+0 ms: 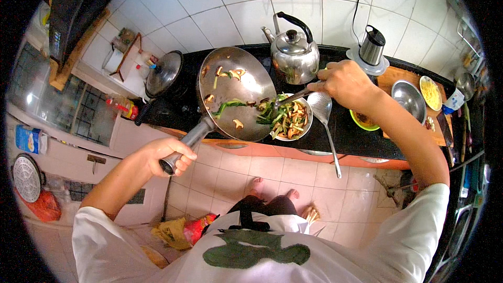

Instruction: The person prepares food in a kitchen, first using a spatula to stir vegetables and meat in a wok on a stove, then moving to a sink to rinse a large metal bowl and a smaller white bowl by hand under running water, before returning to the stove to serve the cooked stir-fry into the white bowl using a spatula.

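Note:
My left hand (171,157) grips the handle of a metal wok (243,124), which is tilted towards a white bowl (302,133) at its right rim. Mushroom slices and green vegetables fill the bowl; more greens lie over the wok's edge, and a few pieces cling to the wok's inside. Above the bowl, my right hand (342,82) holds the handle of a metal cooking utensil (292,97), its head among the greens. The head itself is mostly hidden. A perforated metal skimmer (322,110) rests beside the bowl, its handle over the counter's front edge.
A steel kettle (294,55) stands behind the bowl. At the left is a lidded pot (165,74). To the right are a green bowl (367,127), a steel bowl (408,100), a plate of yellow shreds (430,93) and a cleaver (445,127) on a wooden cutting board (387,76).

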A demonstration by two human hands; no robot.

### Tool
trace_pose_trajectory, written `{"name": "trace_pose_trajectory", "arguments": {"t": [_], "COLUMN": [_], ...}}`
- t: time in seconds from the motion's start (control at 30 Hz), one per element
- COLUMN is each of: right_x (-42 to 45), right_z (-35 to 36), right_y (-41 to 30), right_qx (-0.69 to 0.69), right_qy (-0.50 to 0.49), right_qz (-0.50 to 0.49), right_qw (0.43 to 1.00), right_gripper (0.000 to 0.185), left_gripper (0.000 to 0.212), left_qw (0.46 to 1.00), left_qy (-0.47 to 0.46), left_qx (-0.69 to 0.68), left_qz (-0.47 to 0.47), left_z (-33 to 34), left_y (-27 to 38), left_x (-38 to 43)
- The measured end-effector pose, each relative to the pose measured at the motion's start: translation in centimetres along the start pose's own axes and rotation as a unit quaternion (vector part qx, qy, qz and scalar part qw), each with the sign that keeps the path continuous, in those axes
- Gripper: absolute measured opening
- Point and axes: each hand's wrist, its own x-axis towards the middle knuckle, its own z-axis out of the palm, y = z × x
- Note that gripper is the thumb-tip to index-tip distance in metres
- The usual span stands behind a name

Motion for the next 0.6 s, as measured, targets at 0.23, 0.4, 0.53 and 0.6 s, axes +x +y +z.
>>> {"name": "trace_pose_trajectory", "arguments": {"t": [0.23,0.4,0.53,0.6], "right_x": [0.1,3.7,2.8,1.4], "right_z": [-1.3,2.5,3.5,3.3], "right_y": [-0.1,-2.9,-3.4,-2.9], "right_qx": [-0.027,0.019,0.028,0.030], "right_qy": [-0.006,-0.018,-0.009,0.014], "right_qz": [0.055,0.092,0.070,0.052], "right_qw": [0.998,0.995,0.997,0.998], "right_gripper": [0.034,0.038,0.034,0.033], "left_gripper": [0.025,0.025,0.026,0.026], "left_qw": [0.999,0.998,0.998,0.998], "left_qy": [-0.026,-0.003,-0.007,0.009], "left_qx": [0.027,0.063,0.054,0.051], "left_qz": [0.003,0.029,0.020,0.026], "left_z": [-0.1,0.3,0.0,-0.1], "left_y": [0.0,0.4,-0.1,-0.3], "left_x": [0.1,-0.6,-0.8,-1.0]}}
